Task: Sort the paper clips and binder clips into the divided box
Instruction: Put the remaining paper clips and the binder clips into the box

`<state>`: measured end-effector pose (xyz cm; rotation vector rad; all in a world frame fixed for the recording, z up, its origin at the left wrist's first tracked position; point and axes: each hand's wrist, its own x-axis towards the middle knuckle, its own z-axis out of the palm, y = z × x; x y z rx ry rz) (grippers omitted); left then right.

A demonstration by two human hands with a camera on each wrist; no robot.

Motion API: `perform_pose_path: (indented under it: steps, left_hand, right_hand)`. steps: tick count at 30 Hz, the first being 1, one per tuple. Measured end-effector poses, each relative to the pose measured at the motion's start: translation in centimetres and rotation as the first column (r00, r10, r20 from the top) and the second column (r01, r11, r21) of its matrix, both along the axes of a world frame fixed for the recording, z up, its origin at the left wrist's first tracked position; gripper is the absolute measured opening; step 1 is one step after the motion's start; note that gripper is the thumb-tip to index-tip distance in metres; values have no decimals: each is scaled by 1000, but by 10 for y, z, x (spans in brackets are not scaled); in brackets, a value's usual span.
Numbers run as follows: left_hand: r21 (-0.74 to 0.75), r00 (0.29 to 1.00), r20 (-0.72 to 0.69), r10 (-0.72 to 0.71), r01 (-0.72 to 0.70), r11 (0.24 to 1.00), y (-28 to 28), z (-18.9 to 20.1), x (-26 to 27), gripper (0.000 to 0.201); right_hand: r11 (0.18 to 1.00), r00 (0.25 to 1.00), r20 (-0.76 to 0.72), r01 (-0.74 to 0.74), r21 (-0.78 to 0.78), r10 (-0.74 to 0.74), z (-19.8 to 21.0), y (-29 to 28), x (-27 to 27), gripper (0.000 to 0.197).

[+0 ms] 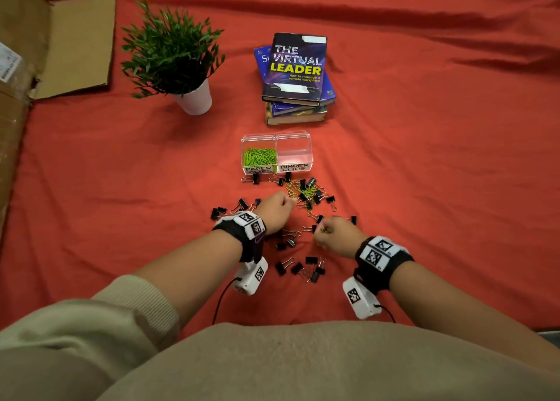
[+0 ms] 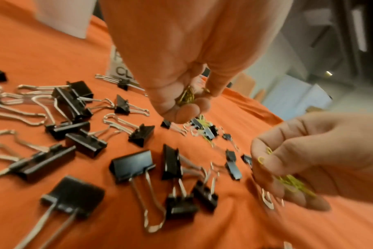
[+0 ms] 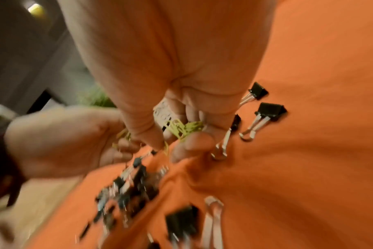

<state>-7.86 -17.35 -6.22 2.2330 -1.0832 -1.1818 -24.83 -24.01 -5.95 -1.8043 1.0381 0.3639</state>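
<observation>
Centre of the head view: clear box (image 1: 292, 136) labelled "PAPER CLIPS" on its left cell, holding green paper clips (image 1: 259, 156), and "BINDER CLIPS" on its right cell; above it, a book (image 1: 294, 67) reading "THE VIRTUAL LEADER". Below the box, black binder clips (image 1: 306, 267) scattered with loose green ones, left hand (image 1: 274, 209) and right hand (image 1: 336, 234) each clenched on a few paper clips. Open red cloth (image 1: 439, 158) to the right; plant (image 1: 172, 55) and cardboard (image 1: 75, 45) at upper left.
</observation>
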Motion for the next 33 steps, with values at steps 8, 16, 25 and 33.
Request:
perform_pose_path:
  steps: [8,16,25,33]
  left_hand:
    - [-147,969,161,189,-166,975,-43,29,65,13]
    - [-64,939,335,-78,105,992,-58,26,100,32]
    - [-378,922,253,292,-184,907,-13,10,71,14]
    - [-218,928,327,-175,255,942,-2,-19,31,26]
  right_hand:
    - [921,949,128,237,310,-288,36,-45,45,20]
    - [995,986,137,98,-15,-95,54,-72,121,18]
    - [941,992,80,-69,-330,101,49,-68,195,31]
    - [962,959,285,85,-258,-8,47,-82,159,30]
